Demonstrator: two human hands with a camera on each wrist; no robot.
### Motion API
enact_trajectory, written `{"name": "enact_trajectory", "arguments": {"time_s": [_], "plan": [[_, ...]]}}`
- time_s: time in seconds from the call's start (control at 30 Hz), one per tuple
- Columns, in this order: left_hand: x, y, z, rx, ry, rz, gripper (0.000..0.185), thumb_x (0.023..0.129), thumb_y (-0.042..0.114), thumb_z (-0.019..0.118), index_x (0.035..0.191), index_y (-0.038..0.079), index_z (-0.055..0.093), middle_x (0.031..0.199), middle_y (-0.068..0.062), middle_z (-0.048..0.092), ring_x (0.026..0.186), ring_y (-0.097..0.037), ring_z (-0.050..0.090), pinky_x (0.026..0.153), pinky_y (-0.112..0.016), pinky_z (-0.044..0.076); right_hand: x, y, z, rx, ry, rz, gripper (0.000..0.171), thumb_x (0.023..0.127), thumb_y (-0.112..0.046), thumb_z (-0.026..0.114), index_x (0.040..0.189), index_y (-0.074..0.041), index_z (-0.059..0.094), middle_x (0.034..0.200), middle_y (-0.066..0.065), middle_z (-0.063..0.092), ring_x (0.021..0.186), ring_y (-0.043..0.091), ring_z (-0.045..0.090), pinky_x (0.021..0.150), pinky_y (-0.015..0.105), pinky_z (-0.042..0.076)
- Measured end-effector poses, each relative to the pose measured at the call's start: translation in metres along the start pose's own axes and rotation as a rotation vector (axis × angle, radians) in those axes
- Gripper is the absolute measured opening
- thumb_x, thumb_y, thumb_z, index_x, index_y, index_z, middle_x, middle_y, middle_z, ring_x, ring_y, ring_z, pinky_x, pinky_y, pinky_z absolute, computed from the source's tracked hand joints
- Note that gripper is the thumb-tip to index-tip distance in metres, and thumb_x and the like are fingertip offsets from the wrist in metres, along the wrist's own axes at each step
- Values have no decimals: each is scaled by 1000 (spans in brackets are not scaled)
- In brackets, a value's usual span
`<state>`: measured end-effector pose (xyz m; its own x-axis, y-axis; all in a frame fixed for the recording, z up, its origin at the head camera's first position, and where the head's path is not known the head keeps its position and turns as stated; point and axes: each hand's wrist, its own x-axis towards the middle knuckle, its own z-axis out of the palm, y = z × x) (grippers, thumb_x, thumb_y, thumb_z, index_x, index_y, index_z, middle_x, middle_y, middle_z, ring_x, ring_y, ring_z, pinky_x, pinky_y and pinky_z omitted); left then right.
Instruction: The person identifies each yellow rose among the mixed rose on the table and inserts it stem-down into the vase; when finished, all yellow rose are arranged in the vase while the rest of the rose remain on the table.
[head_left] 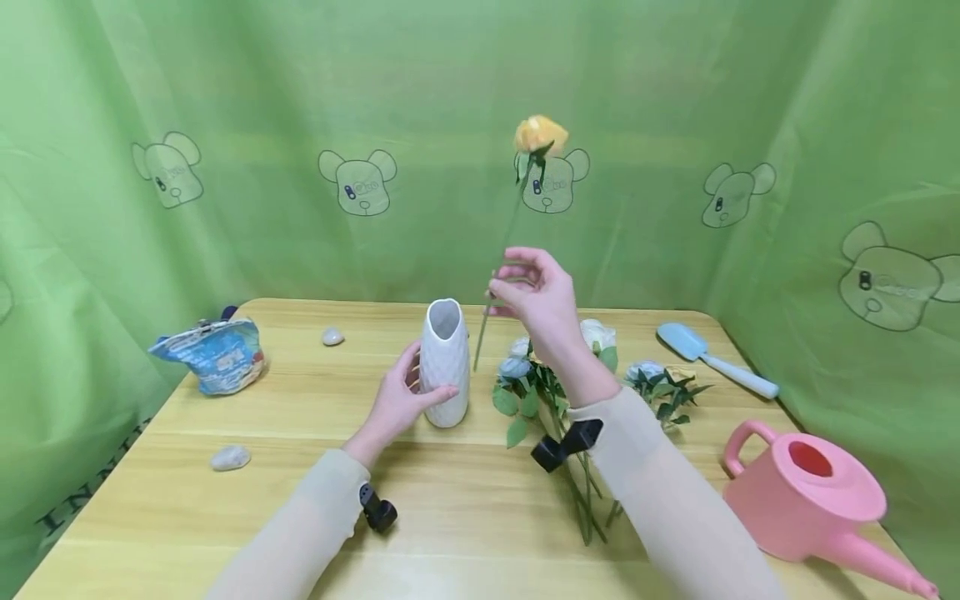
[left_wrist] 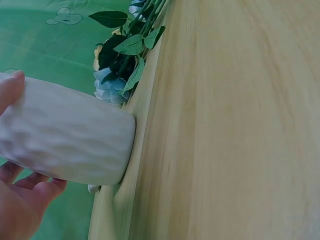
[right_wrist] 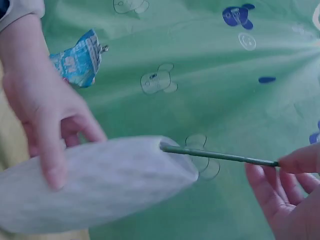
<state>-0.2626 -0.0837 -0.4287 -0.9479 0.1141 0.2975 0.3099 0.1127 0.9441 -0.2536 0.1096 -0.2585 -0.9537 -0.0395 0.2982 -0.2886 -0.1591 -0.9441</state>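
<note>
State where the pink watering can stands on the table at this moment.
In the head view, the pink watering can stands at the table's near right corner, right of the person's right sleeve and nearer than the blue trowel.

stem's lower end (right_wrist: 167, 148) hidden behind vase rim (right_wrist: 185, 165)

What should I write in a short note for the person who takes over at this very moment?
Left hand grips the white vase, which stands upright on the table.
Right hand pinches the stem of the yellow flower; in the head view the stem's lower end hangs beside the vase, right of its mouth.
Done: one flower picked up.
Left: probably put this stem in, then the other flowers lying right of the vase.
</note>
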Motion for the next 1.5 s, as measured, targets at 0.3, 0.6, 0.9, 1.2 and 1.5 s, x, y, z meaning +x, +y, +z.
{"name": "enact_trajectory", "arguments": {"time_s": [0.3, 0.6, 0.9, 1.2, 1.5], "plan": [[-5, 14, -1, -22, -27, -15, 82, 71, 12, 81, 141, 15, 37, 132, -14, 48, 117, -32, 49, 97, -42, 42, 14, -2, 35, -26, 18, -358, 36, 80, 16, 59, 113, 4, 51, 94, 14, 56, 76, 18, 57, 66, 34, 57], [-9, 33, -2, 2, -47, -17, 80, 74, 8, 78, 142, 8, 35, 132, -18, 47, 118, -32, 49, 98, -40, 41, 6, 40, 39, -327, -36, -452, 34, 83, 7, 61, 116, 1, 55, 96, 15, 61, 85, 21, 58, 70, 30, 55], [-9, 33, -2, -12, -60, -46, 79, 75, 12, 78, 142, 14, 35, 133, -14, 47, 118, -29, 49, 98, -40, 42, -5, 66, 34, -582, -40, -634, 23, 82, -1, 68, 104, -4, 68, 92, 7, 66, 89, 18, 54, 81, 30, 45], [-10, 35, -1, -4, -50, -41, 79, 75, 10, 78, 141, 11, 36, 133, -16, 47, 118, -32, 49, 96, -43, 44, -17, 84, 1, -645, -66, -545, 25, 81, -12, 72, 105, -7, 70, 107, 7, 61, 104, 19, 48, 89, 36, 41], [-10, 32, -1, -31, -58, -35, 79, 75, 11, 78, 141, 14, 36, 133, -13, 46, 120, -30, 47, 100, -42, 39, -43, 71, -25, -559, -23, -424, 23, 83, -3, 69, 104, 4, 67, 102, 17, 63, 97, 29, 56, 84, 42, 48]]}}
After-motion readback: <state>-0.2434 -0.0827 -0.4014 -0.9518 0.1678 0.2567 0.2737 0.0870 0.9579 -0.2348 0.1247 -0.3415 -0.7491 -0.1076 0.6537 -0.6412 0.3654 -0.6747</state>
